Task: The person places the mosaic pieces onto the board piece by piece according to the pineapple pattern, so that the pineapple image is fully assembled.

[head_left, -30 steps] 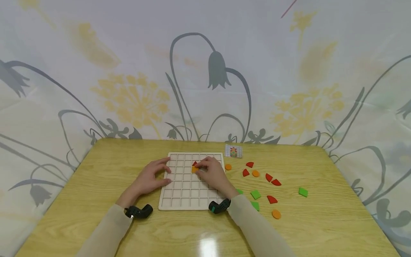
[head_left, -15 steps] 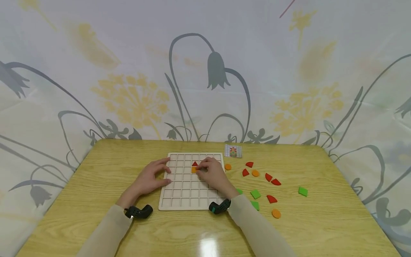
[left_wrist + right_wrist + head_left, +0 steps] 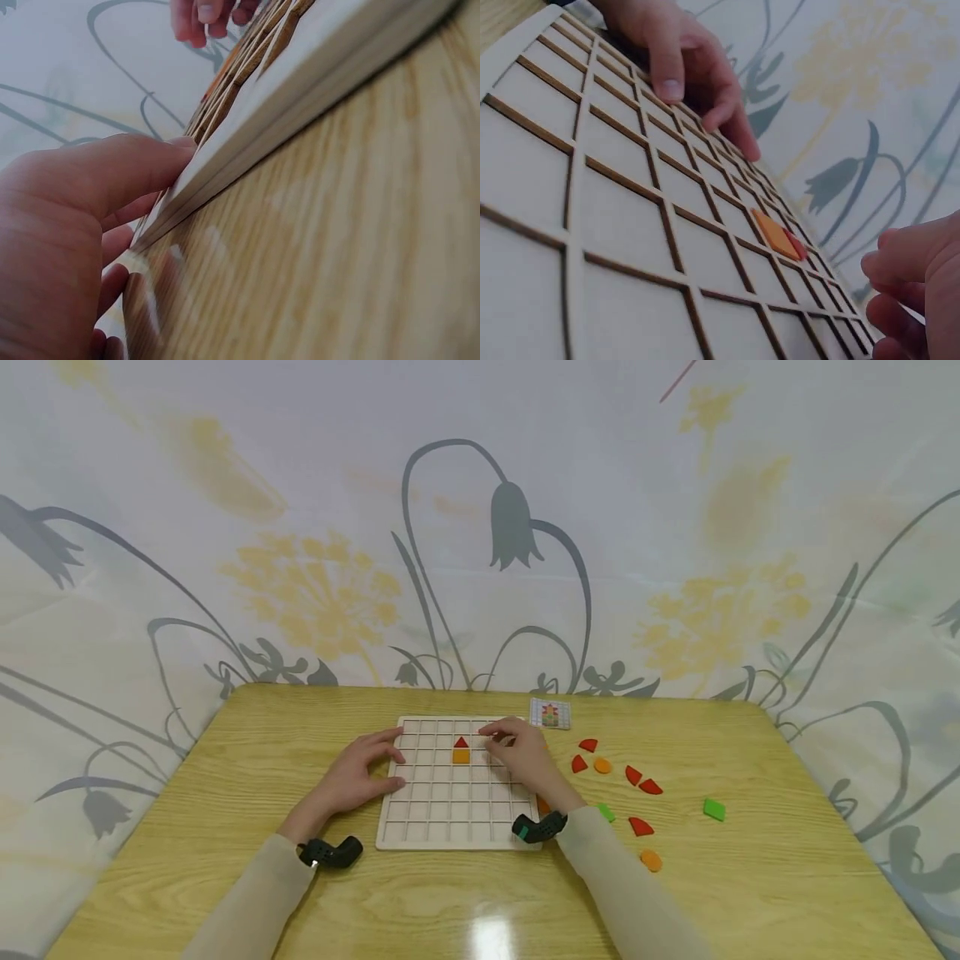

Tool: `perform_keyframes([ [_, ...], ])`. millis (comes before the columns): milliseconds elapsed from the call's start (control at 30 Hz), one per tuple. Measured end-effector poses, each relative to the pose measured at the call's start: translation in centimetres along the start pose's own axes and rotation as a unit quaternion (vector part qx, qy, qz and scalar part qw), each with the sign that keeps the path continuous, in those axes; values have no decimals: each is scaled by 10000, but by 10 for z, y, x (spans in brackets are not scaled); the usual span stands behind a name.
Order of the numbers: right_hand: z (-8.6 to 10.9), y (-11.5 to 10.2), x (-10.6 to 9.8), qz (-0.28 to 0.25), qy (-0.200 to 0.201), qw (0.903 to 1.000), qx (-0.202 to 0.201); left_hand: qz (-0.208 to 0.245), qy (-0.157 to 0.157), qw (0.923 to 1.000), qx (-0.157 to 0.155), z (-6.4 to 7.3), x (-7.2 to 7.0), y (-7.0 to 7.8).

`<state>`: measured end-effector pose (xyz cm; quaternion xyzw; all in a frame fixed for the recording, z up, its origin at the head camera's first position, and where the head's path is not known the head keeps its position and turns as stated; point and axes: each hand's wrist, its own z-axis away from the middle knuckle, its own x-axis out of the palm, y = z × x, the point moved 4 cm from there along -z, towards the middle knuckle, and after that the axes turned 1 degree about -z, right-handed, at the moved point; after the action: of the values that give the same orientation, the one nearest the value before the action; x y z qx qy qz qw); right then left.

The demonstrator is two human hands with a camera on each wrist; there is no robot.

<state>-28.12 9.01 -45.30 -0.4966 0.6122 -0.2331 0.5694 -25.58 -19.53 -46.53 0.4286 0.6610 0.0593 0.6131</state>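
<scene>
Two pale sleeves [image 3: 622, 877] came in from the near edge, with a black wrist device [image 3: 540, 828] at the end of each. Past them lay a pale gridded board [image 3: 459, 846] on the wood-grained table [image 3: 390, 906]. To the right of it, nearest first, were an orange disc [image 3: 651, 860], a red quarter-round [image 3: 641, 827] and a green square [image 3: 714, 810]. The left hand [image 3: 352, 778] rested at the board's left edge, its fingers spread and relaxed, the thumb on the rim. The right hand [image 3: 527, 756] hung over the board's right side, thumb and fingers loosely bent and unclenched. Between the hands, an orange square [image 3: 461, 757] lay on the grid, beyond the board's middle; a red triangle [image 3: 461, 742] lay just past it, its tip pointing away from the person. More red and orange pieces lay well right of the right hand. Farther off, by the board's far right corner, was a patterned card [image 3: 551, 713], and behind the table hung a flower-printed backdrop [image 3: 480, 610].
</scene>
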Motion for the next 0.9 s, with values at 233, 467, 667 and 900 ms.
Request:
perform_keyframes([
  [233,7,15,-54,408,232,9985,272,-40,25,10000,10,-1,0,0],
  [467,28,43,-110,627,307,9953,674,-5,-22,10000,-29,-1,1,0],
  [667,45,63,-140,714,-21,9932,921,-20,-28,10000,-21,-1,2,-1],
  [900,53,70,-153,873,-457,9903,978,-45,11,10000,-7,-1,2,-1],
])
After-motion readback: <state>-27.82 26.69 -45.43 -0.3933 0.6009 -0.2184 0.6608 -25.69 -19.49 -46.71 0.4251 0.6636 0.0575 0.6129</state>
